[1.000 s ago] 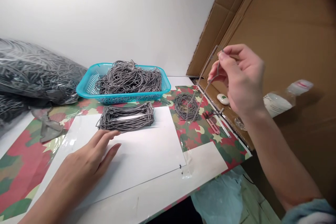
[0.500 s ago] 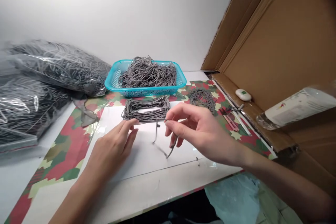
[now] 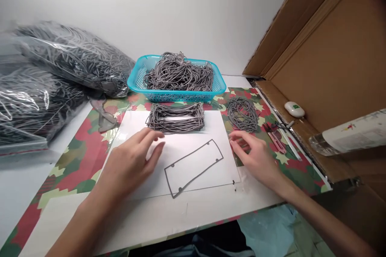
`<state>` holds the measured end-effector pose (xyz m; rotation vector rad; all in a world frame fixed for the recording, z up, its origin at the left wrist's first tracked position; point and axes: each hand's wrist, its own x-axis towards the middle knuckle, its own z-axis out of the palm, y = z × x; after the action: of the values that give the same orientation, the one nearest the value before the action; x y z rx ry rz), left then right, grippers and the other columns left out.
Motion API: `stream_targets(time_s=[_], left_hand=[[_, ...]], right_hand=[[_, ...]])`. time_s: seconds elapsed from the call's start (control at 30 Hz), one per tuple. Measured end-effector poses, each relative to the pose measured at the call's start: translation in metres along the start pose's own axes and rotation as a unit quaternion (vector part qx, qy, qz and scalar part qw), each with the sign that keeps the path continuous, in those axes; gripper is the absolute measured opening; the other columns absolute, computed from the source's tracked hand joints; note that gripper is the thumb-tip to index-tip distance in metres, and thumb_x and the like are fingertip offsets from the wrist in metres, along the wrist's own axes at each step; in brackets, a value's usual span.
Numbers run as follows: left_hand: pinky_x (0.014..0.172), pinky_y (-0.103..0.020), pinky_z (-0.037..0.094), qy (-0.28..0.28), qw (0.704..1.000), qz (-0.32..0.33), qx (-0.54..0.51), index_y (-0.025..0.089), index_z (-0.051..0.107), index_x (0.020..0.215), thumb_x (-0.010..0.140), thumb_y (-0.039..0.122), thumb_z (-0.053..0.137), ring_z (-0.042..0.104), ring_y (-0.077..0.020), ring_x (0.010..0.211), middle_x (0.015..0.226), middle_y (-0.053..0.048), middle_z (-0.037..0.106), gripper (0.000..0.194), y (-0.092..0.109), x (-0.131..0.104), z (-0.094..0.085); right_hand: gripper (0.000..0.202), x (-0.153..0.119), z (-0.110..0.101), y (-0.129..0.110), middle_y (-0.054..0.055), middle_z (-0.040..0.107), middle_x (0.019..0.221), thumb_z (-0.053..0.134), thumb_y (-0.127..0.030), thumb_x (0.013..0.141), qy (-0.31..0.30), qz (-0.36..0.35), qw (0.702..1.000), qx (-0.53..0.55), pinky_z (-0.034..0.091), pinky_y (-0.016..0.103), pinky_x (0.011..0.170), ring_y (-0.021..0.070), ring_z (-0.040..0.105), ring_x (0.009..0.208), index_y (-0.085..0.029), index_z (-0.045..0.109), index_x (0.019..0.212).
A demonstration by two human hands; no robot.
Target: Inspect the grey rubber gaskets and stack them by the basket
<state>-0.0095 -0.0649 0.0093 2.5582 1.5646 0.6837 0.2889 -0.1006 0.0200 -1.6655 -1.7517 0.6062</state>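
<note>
A thin grey rectangular rubber gasket (image 3: pixel 197 176) with small round tabs lies slanted on the white sheet (image 3: pixel 144 186), between my hands. To its left, my left hand (image 3: pixel 132 158) hovers with thumb and fingers apart and nothing between them. My right hand (image 3: pixel 255 154) is past the sheet's right edge, its fingers loosely bent and no gasket in them. Just behind the lone gasket sits a neat stack of similar gaskets (image 3: pixel 175 129). Nearest to my right hand is a loose tangled heap of grey gaskets (image 3: pixel 242 114).
A blue basket (image 3: pixel 177 95) full of grey gaskets stands at the back. Clear bags (image 3: pixel 75 56) of more gaskets fill the left. Pink-handled snips (image 3: pixel 278 142), a white mouse-shaped object (image 3: pixel 294 109) and a bottle (image 3: pixel 350 132) are at right, beside a cardboard wall (image 3: pixel 331 40).
The gasket that my right hand held up now lies on the sheet, let go. My right hand has moved right, toward the heap. The view has shifted slightly.
</note>
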Motion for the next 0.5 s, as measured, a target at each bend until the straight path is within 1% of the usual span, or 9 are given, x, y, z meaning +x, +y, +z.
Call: stream_targets(time_s=[0.1, 0.17, 0.2, 0.3, 0.4, 0.5], left_hand=[[0.060, -0.028, 0.039, -0.105, 0.989, 0.062, -0.078, 0.021, 0.057, 0.081, 0.094, 0.033, 0.044, 0.058, -0.0189, 0.079, 0.083, -0.003, 0.062, 0.022, 0.000, -0.002, -0.002], [0.062, -0.029, 0.040, -0.162, 0.977, 0.077, -0.113, 0.022, 0.056, 0.077, 0.090, 0.032, 0.048, 0.055, -0.0194, 0.078, 0.080, -0.002, 0.061, 0.018, 0.000, -0.003, -0.004], [0.062, -0.029, 0.040, -0.181, 0.973, 0.077, -0.123, 0.022, 0.056, 0.077, 0.088, 0.031, 0.050, 0.054, -0.0196, 0.078, 0.081, -0.002, 0.061, 0.015, 0.000, -0.003, -0.005], [0.065, -0.030, 0.042, -0.212, 0.965, 0.069, -0.139, 0.022, 0.056, 0.079, 0.084, 0.027, 0.054, 0.052, -0.0206, 0.081, 0.084, -0.002, 0.060, 0.007, -0.003, -0.002, -0.006], [0.067, -0.031, 0.043, -0.223, 0.961, 0.063, -0.149, 0.023, 0.057, 0.079, 0.083, 0.026, 0.053, 0.051, -0.0212, 0.082, 0.085, -0.003, 0.059, 0.006, -0.007, -0.001, -0.004], [0.068, -0.032, 0.043, -0.226, 0.959, 0.064, -0.157, 0.023, 0.059, 0.080, 0.085, 0.026, 0.051, 0.051, -0.0213, 0.083, 0.085, -0.003, 0.059, 0.010, -0.009, -0.001, -0.003]], right_hand=[[0.013, -0.009, -0.002, 0.008, 0.004, 0.070, 0.085, 0.051, -0.021, 0.094, -0.013, -0.069, 0.996, -0.049, 0.049, 0.028, 0.063, 0.0160, 0.063, 0.069, -0.019, 0.064, 0.096], [0.013, -0.012, 0.002, 0.008, 0.003, 0.067, 0.082, 0.050, -0.018, 0.095, -0.027, -0.119, 0.991, -0.061, 0.047, 0.028, 0.064, 0.0147, 0.061, 0.068, -0.018, 0.063, 0.096], [0.013, -0.013, 0.005, 0.008, 0.003, 0.066, 0.081, 0.049, -0.016, 0.095, -0.031, -0.146, 0.987, -0.065, 0.047, 0.028, 0.065, 0.0146, 0.060, 0.069, -0.018, 0.062, 0.096], [0.014, -0.015, 0.015, 0.011, 0.003, 0.064, 0.080, 0.049, -0.010, 0.093, -0.030, -0.203, 0.976, -0.072, 0.045, 0.029, 0.067, 0.0151, 0.058, 0.072, -0.017, 0.062, 0.095], [0.014, -0.018, 0.021, 0.016, 0.004, 0.062, 0.080, 0.050, -0.008, 0.092, -0.028, -0.216, 0.972, -0.093, 0.043, 0.030, 0.067, 0.0158, 0.056, 0.072, -0.015, 0.062, 0.093], [0.015, -0.020, 0.021, 0.018, 0.005, 0.061, 0.077, 0.049, -0.007, 0.092, -0.035, -0.230, 0.966, -0.113, 0.041, 0.032, 0.068, 0.0165, 0.053, 0.071, -0.014, 0.062, 0.091]])
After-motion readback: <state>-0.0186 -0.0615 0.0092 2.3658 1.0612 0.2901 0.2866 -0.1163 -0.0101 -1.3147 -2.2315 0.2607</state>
